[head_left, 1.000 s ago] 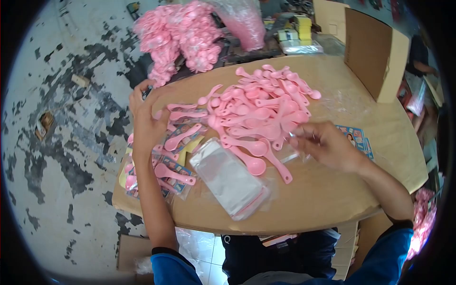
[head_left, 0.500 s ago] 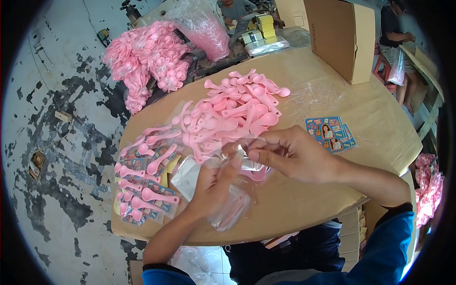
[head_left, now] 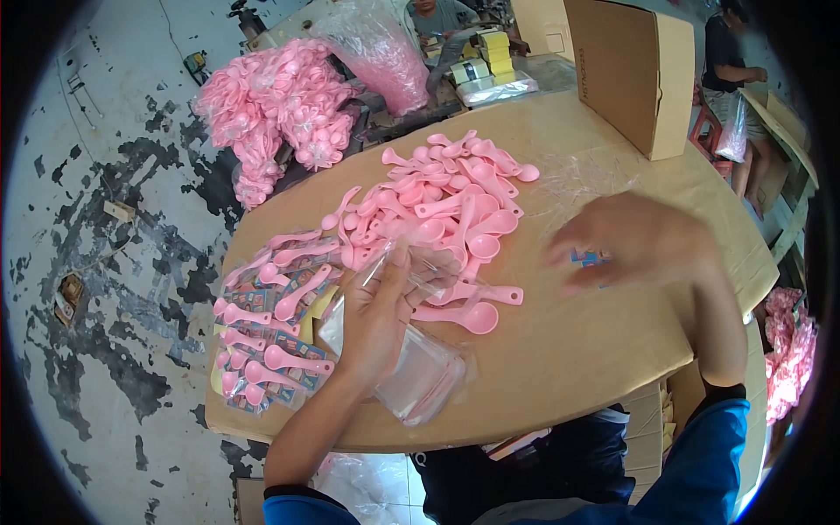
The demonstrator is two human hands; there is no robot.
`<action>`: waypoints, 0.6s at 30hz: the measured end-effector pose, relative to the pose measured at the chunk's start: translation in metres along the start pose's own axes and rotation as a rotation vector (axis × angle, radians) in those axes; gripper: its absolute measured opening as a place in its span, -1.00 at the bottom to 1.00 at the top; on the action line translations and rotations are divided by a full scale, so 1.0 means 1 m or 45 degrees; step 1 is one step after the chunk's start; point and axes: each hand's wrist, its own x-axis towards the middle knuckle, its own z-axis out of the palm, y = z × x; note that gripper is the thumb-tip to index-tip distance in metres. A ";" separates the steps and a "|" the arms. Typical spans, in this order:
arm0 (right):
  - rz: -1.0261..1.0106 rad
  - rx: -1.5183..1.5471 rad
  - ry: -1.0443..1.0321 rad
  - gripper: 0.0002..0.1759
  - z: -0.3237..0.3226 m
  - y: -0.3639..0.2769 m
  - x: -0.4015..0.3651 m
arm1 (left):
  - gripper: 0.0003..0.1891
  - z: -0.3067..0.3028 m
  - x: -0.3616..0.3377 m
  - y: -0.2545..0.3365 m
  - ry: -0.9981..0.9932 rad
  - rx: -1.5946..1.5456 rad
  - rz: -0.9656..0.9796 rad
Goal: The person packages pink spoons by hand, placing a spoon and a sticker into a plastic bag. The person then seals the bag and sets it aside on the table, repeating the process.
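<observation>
Your left hand [head_left: 374,325] is pinching a small clear plastic bag [head_left: 418,264] between thumb and fingers [head_left: 399,259]. It's lifted off the brown cardboard tabletop [head_left: 577,367], between the spoon pile and the bag stack, which reads like you're keeping its mouth free for loading. The stack of empty clear zip bags with pink seal strips [head_left: 429,376] is lying partly under that hand, so spare bags are sitting right at the grip. Your right hand [head_left: 639,241] is hovering over the printed sticker cards [head_left: 588,258] toward the tabletop's right side. It's motion-blurred, so I can't tell whether its fingers are open or pinching a card. The pile of loose pink plastic spoons [head_left: 446,197] is lying mid-tabletop, in reach of both hands. Two single pink spoons [head_left: 472,317] are lying nearer you, just beside the held bag. Finished packs of pink spoons bagged with cards [head_left: 267,337] are lying fanned and overlapping along the left edge, next to the loose pile. My read is you're keeping output left, inserts right and feed stock centre. The open brown cardboard box [head_left: 630,74] is standing at the far right corner, well apart from the work. Bundles of bagged pink spoons [head_left: 276,96] are sitting heaped beyond the far edge.
</observation>
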 end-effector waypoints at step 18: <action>0.463 -0.113 -0.062 -0.63 -0.007 0.033 -0.007 | -0.60 0.007 -0.003 0.004 0.032 -0.059 -0.246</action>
